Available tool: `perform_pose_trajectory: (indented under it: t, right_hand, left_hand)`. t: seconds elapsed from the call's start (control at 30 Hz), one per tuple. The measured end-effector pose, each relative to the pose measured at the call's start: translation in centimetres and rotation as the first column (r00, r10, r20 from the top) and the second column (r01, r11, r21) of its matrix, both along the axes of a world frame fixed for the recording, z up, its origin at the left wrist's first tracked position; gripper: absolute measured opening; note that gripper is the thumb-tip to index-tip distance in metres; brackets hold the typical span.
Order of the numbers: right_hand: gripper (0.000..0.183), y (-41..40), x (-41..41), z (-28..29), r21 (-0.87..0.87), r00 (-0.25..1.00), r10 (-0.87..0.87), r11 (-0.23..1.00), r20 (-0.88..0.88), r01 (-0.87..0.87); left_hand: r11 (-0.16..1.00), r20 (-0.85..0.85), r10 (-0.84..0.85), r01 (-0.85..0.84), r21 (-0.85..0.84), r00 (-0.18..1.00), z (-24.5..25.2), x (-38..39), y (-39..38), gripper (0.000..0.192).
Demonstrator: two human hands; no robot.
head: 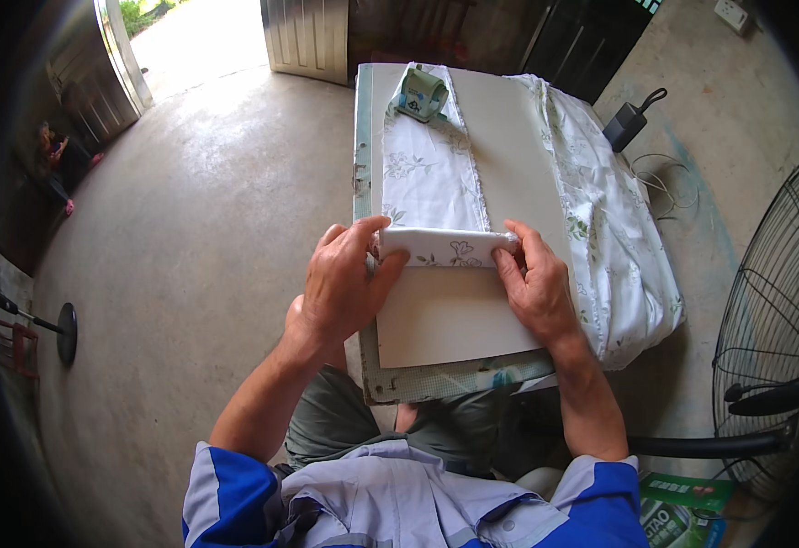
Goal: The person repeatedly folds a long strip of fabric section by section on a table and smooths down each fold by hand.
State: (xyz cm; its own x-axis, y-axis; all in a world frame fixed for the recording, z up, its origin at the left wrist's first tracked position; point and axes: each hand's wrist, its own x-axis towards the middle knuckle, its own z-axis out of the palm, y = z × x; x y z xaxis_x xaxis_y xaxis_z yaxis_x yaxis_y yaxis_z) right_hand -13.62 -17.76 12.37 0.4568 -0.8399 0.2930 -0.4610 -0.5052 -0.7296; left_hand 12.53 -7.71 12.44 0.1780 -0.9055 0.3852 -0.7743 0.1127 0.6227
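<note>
A strip of white floral fabric (433, 164) runs lengthwise over a pale board (454, 315) on the table. Its near end is folded or rolled into a flat band (444, 248) lying crosswise. My left hand (348, 274) grips the band's left end between thumb and fingers. At the right end, my right hand (536, 281) pinches it the same way. On the far part of the strip sits a greenish printed holder or cut container (423, 94). More white floral fabric (618, 260) lies bunched along the table's right side and hangs over its edge.
A black device with a loop strap (625, 125) stands by the table's far right, near a thin cable (666, 181). A large caged fan (776, 294) is close on the right, above a green printed box (683, 507). Far left, a person (60, 157) is beside an open door (91, 75).
</note>
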Motion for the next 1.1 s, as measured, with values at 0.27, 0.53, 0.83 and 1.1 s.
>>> perform_pose_trajectory:
  t: [0.27,0.53,0.83,1.1]
  right_hand:
    - [0.045,-0.2,0.5,-0.5,0.033,0.998,-0.062,0.997,-0.022,0.062]
    - [0.053,-0.4,1.3,-0.7,-0.064,0.986,-0.103,0.993,-0.128,0.096]
    - [0.054,0.8,2.0,0.9,-0.380,0.954,-0.171,0.922,-0.248,0.066]
    - [0.081,3.8,5.9,0.7,-0.280,0.871,0.251,0.878,-0.422,-0.388]
  left_hand:
    - [0.995,-0.020,0.049,-0.047,0.089,0.999,0.1,0.1,-0.4,0.048]
    - [0.978,-0.015,0.091,-0.086,0.192,0.996,0.4,-0.2,-0.7,0.060]
    - [0.963,0.027,0.135,-0.137,0.232,0.990,0.5,-0.5,-0.8,0.075]
    - [0.975,-0.038,0.131,-0.121,0.188,0.991,0.0,-0.8,-0.9,0.066]
